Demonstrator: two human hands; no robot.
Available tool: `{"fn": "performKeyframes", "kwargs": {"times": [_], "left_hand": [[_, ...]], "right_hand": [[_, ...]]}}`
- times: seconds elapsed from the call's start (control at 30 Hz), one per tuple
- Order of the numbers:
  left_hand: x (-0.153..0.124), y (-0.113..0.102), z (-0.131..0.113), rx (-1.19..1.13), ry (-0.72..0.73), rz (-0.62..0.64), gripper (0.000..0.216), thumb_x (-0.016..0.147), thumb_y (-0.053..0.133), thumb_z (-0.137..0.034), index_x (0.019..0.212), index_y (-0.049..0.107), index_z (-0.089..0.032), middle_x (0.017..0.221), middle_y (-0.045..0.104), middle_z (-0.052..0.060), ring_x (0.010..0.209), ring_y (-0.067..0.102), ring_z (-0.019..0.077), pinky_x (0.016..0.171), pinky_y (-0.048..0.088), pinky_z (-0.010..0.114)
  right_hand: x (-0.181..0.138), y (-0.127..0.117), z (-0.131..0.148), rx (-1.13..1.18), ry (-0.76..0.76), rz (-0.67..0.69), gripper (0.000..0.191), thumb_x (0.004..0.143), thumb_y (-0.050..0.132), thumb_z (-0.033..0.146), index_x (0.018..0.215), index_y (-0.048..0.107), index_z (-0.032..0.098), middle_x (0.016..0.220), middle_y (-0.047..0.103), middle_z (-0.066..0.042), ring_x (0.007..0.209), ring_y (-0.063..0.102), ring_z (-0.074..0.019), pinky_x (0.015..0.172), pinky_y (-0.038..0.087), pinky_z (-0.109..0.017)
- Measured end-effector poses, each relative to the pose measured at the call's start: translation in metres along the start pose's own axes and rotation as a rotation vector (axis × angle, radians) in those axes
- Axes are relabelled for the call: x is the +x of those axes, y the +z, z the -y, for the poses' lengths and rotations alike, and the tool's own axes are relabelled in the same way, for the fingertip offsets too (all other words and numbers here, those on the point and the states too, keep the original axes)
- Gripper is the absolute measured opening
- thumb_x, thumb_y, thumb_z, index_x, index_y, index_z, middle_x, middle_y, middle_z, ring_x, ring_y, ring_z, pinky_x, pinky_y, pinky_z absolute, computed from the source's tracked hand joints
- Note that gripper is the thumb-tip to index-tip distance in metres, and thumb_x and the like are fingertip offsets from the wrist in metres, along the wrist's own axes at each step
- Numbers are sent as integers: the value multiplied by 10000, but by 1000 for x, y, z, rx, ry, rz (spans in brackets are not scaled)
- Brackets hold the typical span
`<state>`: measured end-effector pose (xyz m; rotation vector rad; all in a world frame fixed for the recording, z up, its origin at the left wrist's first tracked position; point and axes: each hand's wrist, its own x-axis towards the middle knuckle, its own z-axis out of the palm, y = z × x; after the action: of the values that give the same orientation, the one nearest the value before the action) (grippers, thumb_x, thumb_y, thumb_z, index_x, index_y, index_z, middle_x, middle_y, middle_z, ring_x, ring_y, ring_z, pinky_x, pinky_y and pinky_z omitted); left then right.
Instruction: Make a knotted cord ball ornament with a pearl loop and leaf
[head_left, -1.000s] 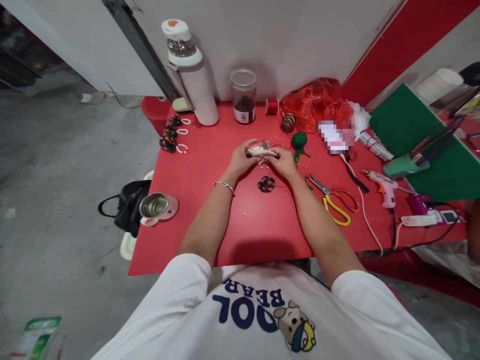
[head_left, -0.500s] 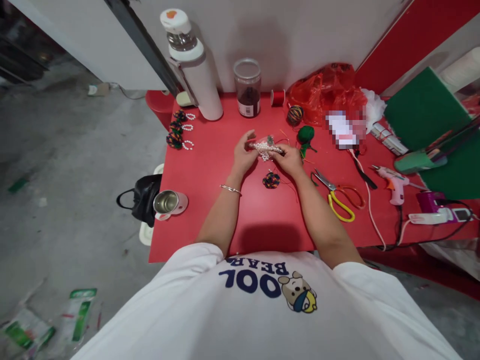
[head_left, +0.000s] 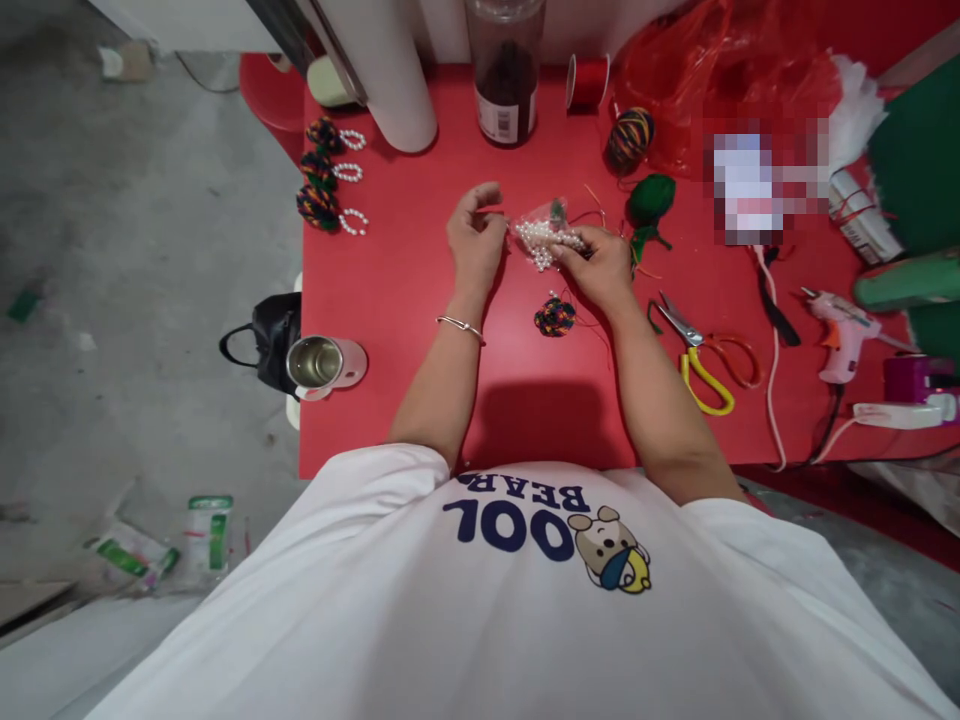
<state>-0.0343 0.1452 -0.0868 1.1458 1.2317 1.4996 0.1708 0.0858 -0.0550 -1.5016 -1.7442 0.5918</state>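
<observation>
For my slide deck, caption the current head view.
Right hand holds a bag of white beads at a red table, left hand close beside it.

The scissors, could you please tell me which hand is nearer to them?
Right. The right hand, pinching the bag of beads, is left of and beyond the scissors; the left hand is farther left, past the bag.

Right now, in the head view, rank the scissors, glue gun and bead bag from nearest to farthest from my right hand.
1. Bead bag: held in your right hand.
2. Scissors: to its right.
3. Glue gun: farther right.
</observation>
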Motion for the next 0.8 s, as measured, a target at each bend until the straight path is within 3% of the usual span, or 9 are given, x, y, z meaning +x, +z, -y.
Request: {"fn": "performKeyframes", "kwargs": {"times": [0.13,0.2,0.27,0.37,0.47,0.57,0.63,0.7,0.8], "left_hand": [[-3,-3,-47,214,63,-115,243,836,766,-8,980,705,-194,1090,673,38,1069,670,185,998,551,350],[-9,-12,-77,355,103,-120,322,817,660,113,922,706,-187,1004,662,29,896,636,144,880,545,323],[-22,-27,-109,488,237,64,267,865,667,54,817,688,-209,820,648,-3,763,588,143,776,502,328],[-62,-66,-154,652,449,585,136,978,666,-179,896,766,-222,811,708,29,772,639,192,778,503,381],[-122,-118,-178,650,212,893,161,998,657,-256,923,799,-248,867,777,42,764,712,201,712,528,358],[-190,-168,-171,616,13,859,200,1035,629,-322,987,802,-234,883,787,66,766,723,188,673,543,316],[-234,-189,-154,627,44,730,196,1029,662,-357,1071,791,-215,882,765,79,700,680,163,615,519,291],[-270,-197,-137,717,158,643,266,994,716,-419,1139,776,-204,924,757,94,696,656,166,621,523,300],[-298,-184,-118,955,343,541,239,1034,626,-388,1008,785,-213,820,735,90,698,636,196,624,485,319]], "right_hand": [[2,3,-8,-4,-43,-25,361,970,715,530,1074,814,199,941,783,-47,919,719,-232,910,569,-393],[2,6,-12,-10,-54,-39,391,975,702,571,1049,807,202,922,782,-51,907,725,-233,894,573,-391],[2,9,-14,-15,-65,-51,429,985,675,614,1034,800,206,915,782,-59,919,730,-236,892,575,-392],[3,10,-11,-14,-65,-59,466,978,662,663,1026,795,218,934,795,-67,915,729,-233,874,577,-386],[4,8,-5,-35,-34,-59,468,965,688,653,1005,797,199,911,803,-65,854,709,-201,836,562,-359],[5,4,-2,-25,-43,-64,498,967,686,643,1017,813,164,907,814,-85,811,703,-193,788,555,-362],[6,1,-4,12,-88,-64,500,952,678,687,1047,826,219,933,820,-69,808,727,-234,764,573,-419],[7,0,-7,12,-97,-57,441,921,682,746,1012,829,340,925,819,-40,813,734,-275,748,583,-470],[8,-2,-7,16,-72,-38,405,905,682,771,991,826,402,948,821,-21,849,737,-301,768,584,-505]]}}
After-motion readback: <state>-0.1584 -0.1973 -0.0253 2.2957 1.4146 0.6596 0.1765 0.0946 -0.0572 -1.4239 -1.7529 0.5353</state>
